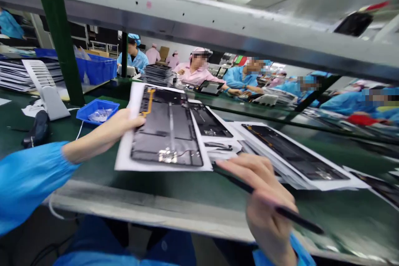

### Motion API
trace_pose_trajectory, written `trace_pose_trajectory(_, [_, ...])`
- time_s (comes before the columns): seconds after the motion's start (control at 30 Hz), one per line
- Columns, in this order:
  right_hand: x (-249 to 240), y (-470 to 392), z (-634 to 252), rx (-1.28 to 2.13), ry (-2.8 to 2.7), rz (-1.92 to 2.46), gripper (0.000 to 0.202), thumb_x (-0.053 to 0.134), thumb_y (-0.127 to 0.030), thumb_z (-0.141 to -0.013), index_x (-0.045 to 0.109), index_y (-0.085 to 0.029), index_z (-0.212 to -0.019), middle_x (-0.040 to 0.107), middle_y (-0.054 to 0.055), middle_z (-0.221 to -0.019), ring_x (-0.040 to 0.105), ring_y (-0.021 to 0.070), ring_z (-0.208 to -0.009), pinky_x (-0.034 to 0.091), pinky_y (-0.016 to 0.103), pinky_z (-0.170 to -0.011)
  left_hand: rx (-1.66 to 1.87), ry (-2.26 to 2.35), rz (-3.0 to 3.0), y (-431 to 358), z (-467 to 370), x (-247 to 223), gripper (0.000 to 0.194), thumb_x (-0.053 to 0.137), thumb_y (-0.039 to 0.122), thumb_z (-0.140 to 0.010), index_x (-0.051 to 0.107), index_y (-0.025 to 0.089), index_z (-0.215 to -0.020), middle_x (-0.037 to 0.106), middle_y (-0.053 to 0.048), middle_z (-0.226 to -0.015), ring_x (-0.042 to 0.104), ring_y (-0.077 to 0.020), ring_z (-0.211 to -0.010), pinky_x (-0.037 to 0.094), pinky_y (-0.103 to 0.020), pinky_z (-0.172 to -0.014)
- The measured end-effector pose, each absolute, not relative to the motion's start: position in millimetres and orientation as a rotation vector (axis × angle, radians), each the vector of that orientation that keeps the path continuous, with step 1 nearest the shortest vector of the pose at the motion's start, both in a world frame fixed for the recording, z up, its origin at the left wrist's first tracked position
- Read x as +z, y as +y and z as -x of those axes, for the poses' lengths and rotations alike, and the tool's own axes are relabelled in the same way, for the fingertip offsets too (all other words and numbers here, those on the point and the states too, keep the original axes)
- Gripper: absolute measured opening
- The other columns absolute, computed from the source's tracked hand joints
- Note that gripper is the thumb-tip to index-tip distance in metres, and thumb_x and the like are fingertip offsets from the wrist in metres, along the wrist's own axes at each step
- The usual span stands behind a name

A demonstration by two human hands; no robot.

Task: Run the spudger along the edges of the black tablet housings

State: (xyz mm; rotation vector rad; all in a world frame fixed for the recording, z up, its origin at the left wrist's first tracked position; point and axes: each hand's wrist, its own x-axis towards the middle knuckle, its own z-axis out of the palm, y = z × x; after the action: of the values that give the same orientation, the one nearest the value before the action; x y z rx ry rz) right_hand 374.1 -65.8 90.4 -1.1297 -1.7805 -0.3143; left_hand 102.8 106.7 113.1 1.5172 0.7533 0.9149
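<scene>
My left hand (120, 129) pinches the left edge of a black tablet back housing (162, 129) and the white sheet (124, 156) under it, holding both tilted above the table. An orange flex cable (150, 102) runs along the housing's upper left, and small metal parts sit near its lower edge. In my right hand (264, 191) is a slim black tool (299, 218), gripped like a pen, its exact kind blurred. The tool's front end lies close to the sheet's lower right corner; whether they touch I cannot tell.
More housings on white sheets (293, 153) lie to the right, some stacked. At left are a small blue tray (98, 110) with clear plastic bits, a white stand (46, 87) and a blue bin (96, 66). A metal beam (199, 16) crosses overhead. Co-workers sit beyond the table.
</scene>
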Motion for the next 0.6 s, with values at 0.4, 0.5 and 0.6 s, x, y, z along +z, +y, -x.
trace_pose_trajectory(0.4, [34,-67,-264,0.476,-1.827,1.000,0.025,0.062,-0.013,-0.095,0.071,-0.027,-0.114,0.075,0.005,-0.098,0.068,0.0235,-0.094,0.055,0.038,-0.078,0.600,1.020,-1.775,75,-46,22,0.049,0.065,0.034,-0.088,0.058,0.014,-0.132,0.073,-0.007,-0.105,0.068,-0.0266,-0.102,0.054,-0.037,-0.094])
trace_pose_trajectory(0.5, [12,-73,-253,0.501,-1.853,1.029,0.030,0.060,-0.008,-0.094,0.069,-0.024,-0.116,0.074,0.005,-0.100,0.068,0.0230,-0.096,0.055,0.039,-0.084,0.468,1.152,-2.225,71,-27,34,0.052,0.055,0.039,-0.098,0.046,0.017,-0.145,0.067,-0.003,-0.080,0.067,-0.0221,-0.077,0.054,-0.032,-0.077])
trace_pose_trajectory(0.6, [-1,-75,-251,0.456,-1.897,1.027,0.031,0.060,-0.005,-0.092,0.069,-0.023,-0.116,0.074,0.005,-0.097,0.068,0.0226,-0.094,0.056,0.039,-0.083,0.465,1.234,-2.694,53,-10,38,0.034,0.044,0.030,-0.104,0.056,0.018,-0.133,0.064,-0.005,-0.086,0.065,-0.0196,-0.076,0.050,-0.028,-0.071])
